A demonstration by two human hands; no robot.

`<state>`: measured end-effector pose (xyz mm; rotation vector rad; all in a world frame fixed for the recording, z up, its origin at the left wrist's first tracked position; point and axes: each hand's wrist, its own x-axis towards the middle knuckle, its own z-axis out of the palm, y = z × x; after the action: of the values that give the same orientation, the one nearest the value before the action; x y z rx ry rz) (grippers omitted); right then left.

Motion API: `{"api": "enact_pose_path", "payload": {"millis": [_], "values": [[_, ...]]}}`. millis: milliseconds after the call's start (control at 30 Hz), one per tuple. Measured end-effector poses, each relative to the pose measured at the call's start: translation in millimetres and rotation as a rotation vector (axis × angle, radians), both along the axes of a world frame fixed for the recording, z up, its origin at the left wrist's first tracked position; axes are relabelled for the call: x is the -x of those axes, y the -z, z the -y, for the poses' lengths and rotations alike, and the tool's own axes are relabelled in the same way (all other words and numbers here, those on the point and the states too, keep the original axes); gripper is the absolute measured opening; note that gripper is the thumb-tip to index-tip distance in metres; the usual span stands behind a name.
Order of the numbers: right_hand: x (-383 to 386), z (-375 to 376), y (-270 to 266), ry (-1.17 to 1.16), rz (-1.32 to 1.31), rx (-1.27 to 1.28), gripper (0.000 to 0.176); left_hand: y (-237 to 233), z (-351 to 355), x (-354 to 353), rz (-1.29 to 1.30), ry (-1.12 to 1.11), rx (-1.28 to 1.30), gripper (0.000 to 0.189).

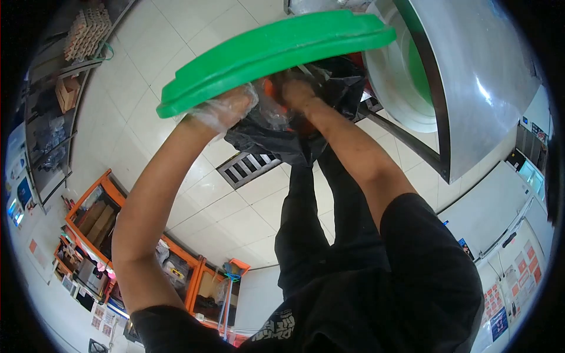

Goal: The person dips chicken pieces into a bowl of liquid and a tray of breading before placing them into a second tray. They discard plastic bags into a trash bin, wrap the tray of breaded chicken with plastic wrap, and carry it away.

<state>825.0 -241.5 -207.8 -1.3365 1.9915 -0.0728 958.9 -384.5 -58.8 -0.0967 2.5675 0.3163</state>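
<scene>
A large green lid [276, 50] is tilted up above an opening lined with a black plastic bag [265, 141]. My left hand [238, 103], with clear plastic around its wrist and palm, is closed at the lid's lower edge; its fingertips are hidden behind the lid. My right hand [298, 93] reaches down into the bag's mouth, and its fingers are out of sight. Between the hands lie crumpled clear plastic [273, 112] and something orange [269, 87] that I cannot make out.
To the right stands a large shiny metal housing [482, 76] beside a round white tub [394, 88]. A floor drain grate [247, 169] lies near my feet. Orange-framed shelving [188, 270] is at the lower left, stacked egg trays [87, 32] at the upper left, a white fridge-like cabinet [488, 206] at right.
</scene>
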Motion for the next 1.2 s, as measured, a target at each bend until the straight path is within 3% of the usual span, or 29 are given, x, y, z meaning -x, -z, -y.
{"api": "enact_pose_path", "payload": {"millis": [33, 67, 100, 133, 167, 267, 300, 333, 400, 800, 833, 867, 933, 1000, 1067, 1133, 1167, 1200], "values": [[-9, 0, 12, -0.280, 0.051, -0.245, 0.037, 8, -2, -5, -0.281, -0.212, -0.056, 0.024], [-21, -4, 24, -0.278, 0.057, -0.246, 0.037, 15, -1, -11, -0.562, -0.424, -0.113, 0.023], [-32, -10, 38, -0.163, 0.064, -0.152, 0.035, 4, 7, -8, -0.568, -0.357, -0.201, 0.036], [-41, -16, 54, -0.052, 0.067, -0.056, 0.035, 4, 7, -8, -0.568, -0.359, -0.200, 0.036], [-37, -15, 82, 0.005, 0.132, -0.097, 0.046, 4, 7, -8, -0.533, -0.333, -0.170, 0.038], [-32, -17, 56, 0.179, 0.191, 0.109, 0.055, 6, 4, -10, -0.423, -0.258, -0.075, 0.041], [-16, -7, 43, 0.064, 0.284, -0.184, 0.060, 7, 3, -10, -0.373, -0.234, -0.059, 0.042], [-6, -12, 31, 0.067, 0.283, -0.188, 0.060, 9, 2, -11, -0.338, -0.209, -0.036, 0.044], [24, -25, 9, 0.088, 0.025, 0.108, 0.056, 13, -1, -14, -0.291, -0.166, 0.022, 0.046], [112, -2, -34, -0.029, -0.096, 0.378, 0.037, 19, -16, -20, 0.111, 0.057, 0.387, 0.061], [117, -4, -36, -0.039, -0.108, 0.397, 0.035, 16, -14, -9, 0.184, -0.091, 0.113, 0.077], [110, -17, -37, -0.069, -0.153, 0.153, 0.035, 11, -9, -1, 0.179, -0.095, 0.110, 0.077], [93, -51, -61, -0.188, -0.202, -0.238, 0.040, -20, 1, 22, -0.052, -0.509, -0.642, 0.077], [88, -72, -105, -0.302, -0.211, -0.491, 0.054, -34, 13, 38, -0.124, -0.599, -0.636, 0.070], [91, -102, -97, -0.346, -0.186, -0.669, 0.074, -41, 27, 53, -0.244, -0.775, -0.630, 0.056], [94, -143, -90, -0.356, -0.258, -0.400, 0.061, -36, 40, 65, -0.357, -0.951, -0.629, 0.042], [98, -149, -92, -0.362, -0.267, -0.402, 0.061, -17, 49, 69, -0.366, -0.957, -0.634, 0.042], [100, -152, -95, -0.248, -0.200, -0.186, 0.059, 13, 60, 69, -0.358, -0.825, -0.615, 0.042]]}}
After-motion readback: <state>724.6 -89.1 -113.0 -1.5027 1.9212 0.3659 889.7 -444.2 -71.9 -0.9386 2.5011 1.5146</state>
